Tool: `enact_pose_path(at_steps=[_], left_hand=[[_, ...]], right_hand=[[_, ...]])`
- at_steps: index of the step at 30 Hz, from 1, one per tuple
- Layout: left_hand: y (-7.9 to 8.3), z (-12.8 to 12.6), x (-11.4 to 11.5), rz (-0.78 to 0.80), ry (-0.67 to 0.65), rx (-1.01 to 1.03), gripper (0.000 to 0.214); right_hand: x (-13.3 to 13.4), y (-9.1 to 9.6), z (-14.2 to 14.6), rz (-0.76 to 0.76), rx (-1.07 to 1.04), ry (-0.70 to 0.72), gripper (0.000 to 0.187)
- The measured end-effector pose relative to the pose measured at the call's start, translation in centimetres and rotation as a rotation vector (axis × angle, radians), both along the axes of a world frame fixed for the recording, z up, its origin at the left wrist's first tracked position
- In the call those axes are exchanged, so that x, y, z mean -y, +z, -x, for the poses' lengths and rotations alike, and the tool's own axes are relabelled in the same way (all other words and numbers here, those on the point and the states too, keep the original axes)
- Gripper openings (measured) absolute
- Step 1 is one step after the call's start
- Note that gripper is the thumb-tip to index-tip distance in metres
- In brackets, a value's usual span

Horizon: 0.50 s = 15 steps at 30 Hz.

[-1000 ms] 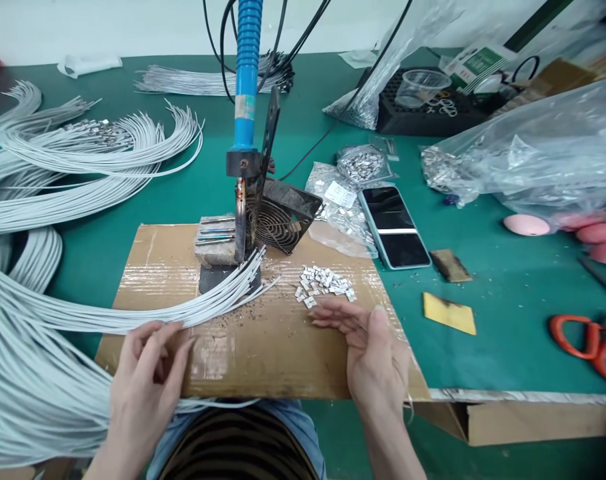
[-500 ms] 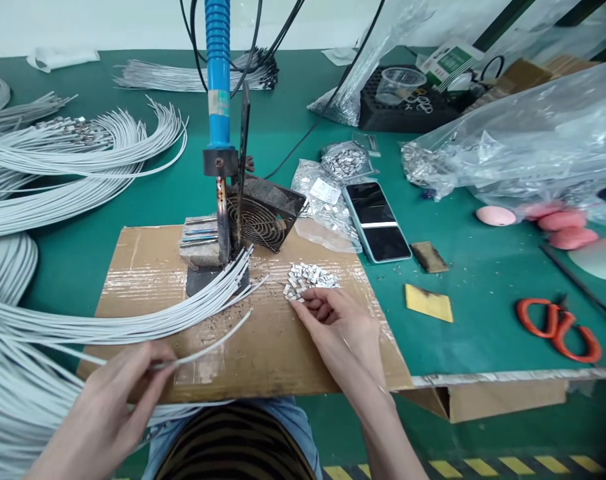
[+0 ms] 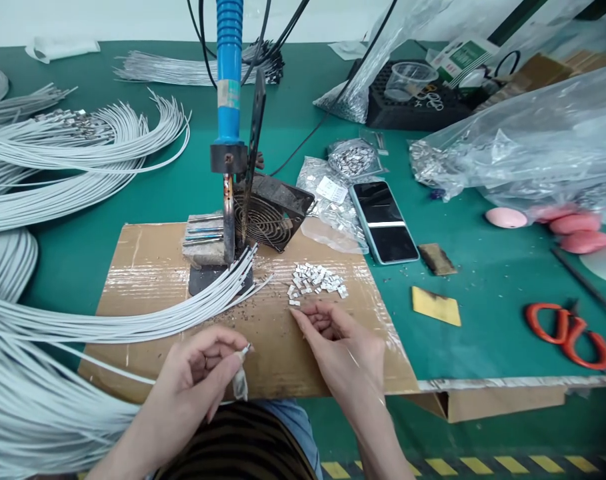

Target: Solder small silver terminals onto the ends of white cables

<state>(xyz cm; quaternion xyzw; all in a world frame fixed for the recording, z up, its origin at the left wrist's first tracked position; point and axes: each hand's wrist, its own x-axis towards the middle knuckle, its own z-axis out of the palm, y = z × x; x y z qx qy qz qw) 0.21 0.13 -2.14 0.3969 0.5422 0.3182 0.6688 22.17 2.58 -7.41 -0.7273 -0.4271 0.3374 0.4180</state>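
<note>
My left hand [image 3: 197,383] is closed around a white cable [image 3: 107,365], whose short end pokes out past the thumb and forefinger. A pale, wrinkled scrap [image 3: 240,385] hangs just below those fingertips; I cannot tell what it is. Over the cardboard, my right hand [image 3: 340,340] has thumb and forefinger pinched together at a small white rectangular piece [image 3: 294,303]. Just beyond lies a pile of similar pieces [image 3: 320,277]. A bundle of white cables [image 3: 183,323] lies left of the pile, its ends beneath a blue-handled soldering iron [image 3: 229,107] held upright.
A cardboard sheet [image 3: 133,267] covers the work spot. Behind it stand a black fan [image 3: 267,213] and a phone [image 3: 385,222]. To the right lie a yellow sponge [image 3: 436,306] and orange-handled cutters [image 3: 570,333]. More cable coils [image 3: 83,153] fill the left side.
My left hand has moved right along the cable, up to its end. My right hand has drawn slightly back from the pile, with one piece now at its fingertips. The view has shifted slightly.
</note>
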Motion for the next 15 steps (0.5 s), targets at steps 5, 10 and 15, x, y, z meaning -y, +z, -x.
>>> enact_pose_path(at_steps=[5,10,15], left_hand=[[0.3,0.6,0.0,0.001,0.049,-0.004,0.025],[1.3,-0.1,-0.1,0.052,0.144,0.004,0.026],[1.6,-0.3,0.0,0.078,0.155,-0.008,0.033]], right_hand=[[0.4,0.4,0.7,-0.046,-0.173,0.017,0.027],[1.4,2.4,2.5,-0.049,-0.355,0.132,0.025],[1.9,3.1,3.9,0.048,-0.674,0.289,0.025]])
